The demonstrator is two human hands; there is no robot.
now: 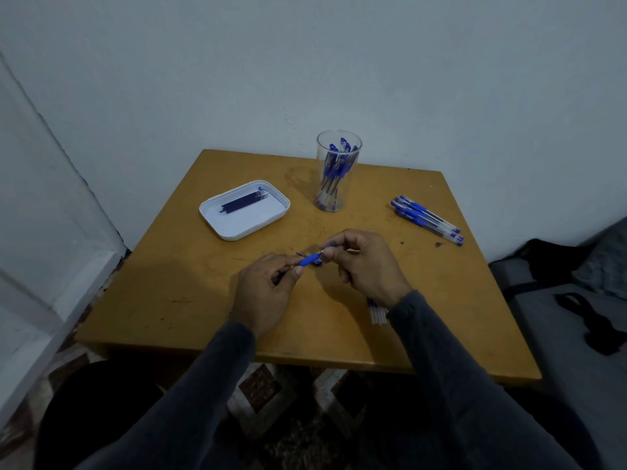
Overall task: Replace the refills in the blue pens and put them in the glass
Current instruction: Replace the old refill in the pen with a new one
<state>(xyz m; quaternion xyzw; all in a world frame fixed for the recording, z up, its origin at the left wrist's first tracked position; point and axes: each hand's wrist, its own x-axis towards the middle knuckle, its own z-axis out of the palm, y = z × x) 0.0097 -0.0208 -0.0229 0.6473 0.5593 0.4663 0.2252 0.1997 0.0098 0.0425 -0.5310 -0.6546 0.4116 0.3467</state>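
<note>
Both hands meet over the desk's (190, 283) middle: left hand (263, 293) pinches the pen (309, 259) by its blue rubber sleeve, right hand (364, 262) pinches the tip end. Light, stiff, slick plastic; the rubber sleeve likely gives the surest hold.

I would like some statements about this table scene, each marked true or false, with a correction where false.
1. The tall clear glass holds several blue pens. True.
2. The white rectangular tray holds dark refills. True.
3. The glass stands inside the tray. False: it stands on the wooden table, to the right of the tray.
4. Both hands, left hand and right hand, hold one blue-gripped pen between them. True.
5. The loose group of blue pens lies at the left edge of the table. False: it lies on the right side.
</note>
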